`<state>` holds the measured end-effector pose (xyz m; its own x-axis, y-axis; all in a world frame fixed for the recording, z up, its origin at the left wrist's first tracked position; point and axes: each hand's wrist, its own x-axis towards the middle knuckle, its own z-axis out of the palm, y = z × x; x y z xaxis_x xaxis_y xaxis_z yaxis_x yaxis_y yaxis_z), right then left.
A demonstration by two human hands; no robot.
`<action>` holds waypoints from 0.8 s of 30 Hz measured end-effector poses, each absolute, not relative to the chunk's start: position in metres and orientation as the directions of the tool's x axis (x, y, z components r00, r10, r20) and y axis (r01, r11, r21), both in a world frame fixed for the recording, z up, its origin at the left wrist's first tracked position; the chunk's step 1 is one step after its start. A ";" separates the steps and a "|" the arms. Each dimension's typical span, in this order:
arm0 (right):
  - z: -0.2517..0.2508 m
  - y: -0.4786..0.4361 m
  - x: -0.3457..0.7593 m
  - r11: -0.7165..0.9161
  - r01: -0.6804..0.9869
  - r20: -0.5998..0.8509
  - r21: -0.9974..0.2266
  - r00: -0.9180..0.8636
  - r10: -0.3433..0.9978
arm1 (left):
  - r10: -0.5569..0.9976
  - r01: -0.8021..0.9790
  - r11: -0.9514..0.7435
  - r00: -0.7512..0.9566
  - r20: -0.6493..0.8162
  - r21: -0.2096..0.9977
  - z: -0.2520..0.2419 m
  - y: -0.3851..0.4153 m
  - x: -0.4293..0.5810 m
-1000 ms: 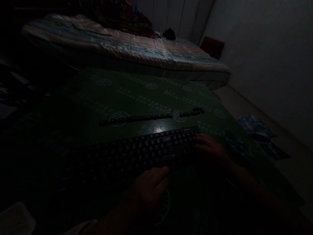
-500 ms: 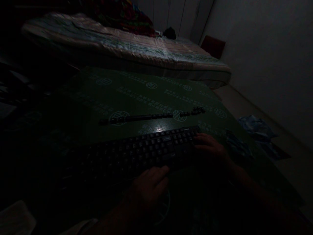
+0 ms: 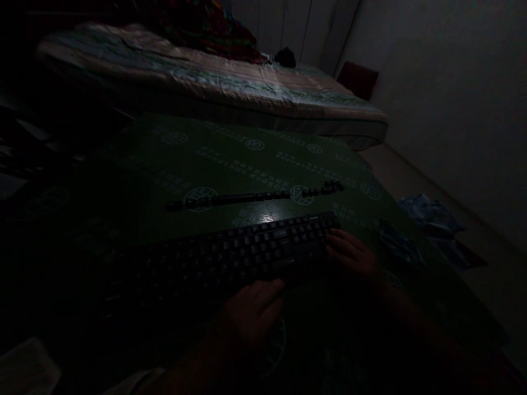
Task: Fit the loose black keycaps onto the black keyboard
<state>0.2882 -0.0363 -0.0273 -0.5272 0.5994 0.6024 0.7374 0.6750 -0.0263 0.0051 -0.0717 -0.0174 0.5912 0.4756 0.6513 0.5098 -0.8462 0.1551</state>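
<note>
A black keyboard [image 3: 242, 247] lies at a slant before me, its left part lost in darkness. My left hand [image 3: 255, 304] holds the near edge right of the middle, fingers bent and closed against it. At the right end, my right hand [image 3: 352, 251] reaches over the number keys with its fingers together and bent; what the fingertips pinch, if anything, is too dark to make out. A dark bare patch [image 3: 309, 250] without visible keys shows just left of those fingers. Beyond the keyboard, several loose black keycaps [image 3: 272, 195] form a row, including a long bar [image 3: 234, 198].
Everything rests on a green printed table top [image 3: 230, 164]. More small keycaps [image 3: 333, 186] cluster at the row's right end. A dark crumpled item [image 3: 399, 244] lies at the right. Past the table are a bed [image 3: 230, 88] and cloth on the floor [image 3: 430, 213].
My right hand has shifted slightly down and toward me along the keyboard's right end. The left hand, keyboard and keycap row look the same.
</note>
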 end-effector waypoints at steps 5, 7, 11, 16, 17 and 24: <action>-0.022 -0.047 0.278 0.642 0.762 0.599 0.091 -0.556 0.575 | 0.490 0.515 -0.841 0.597 0.636 0.165 -0.011 -0.072 0.007; -0.021 -0.050 0.276 0.633 0.767 0.592 0.102 -0.558 0.582 | 0.486 0.518 -0.841 0.593 0.642 0.159 -0.012 -0.072 0.007; -0.020 -0.051 0.274 0.628 0.768 0.577 0.124 -0.571 0.584 | 0.497 0.535 -0.830 0.581 0.644 0.158 -0.016 -0.071 0.008; -0.024 -0.052 0.272 0.597 0.794 0.556 0.112 -0.548 0.625 | 0.476 0.515 -0.843 0.580 0.661 0.155 -0.017 -0.071 0.007; -0.025 -0.053 0.273 0.587 0.803 0.556 0.102 -0.536 0.636 | 0.474 0.509 -0.847 0.588 0.656 0.156 -0.017 -0.071 0.007; -0.029 -0.060 0.281 0.507 0.862 0.633 0.022 -0.404 0.660 | 0.531 0.512 -0.829 0.594 0.604 0.225 -0.029 -0.072 0.004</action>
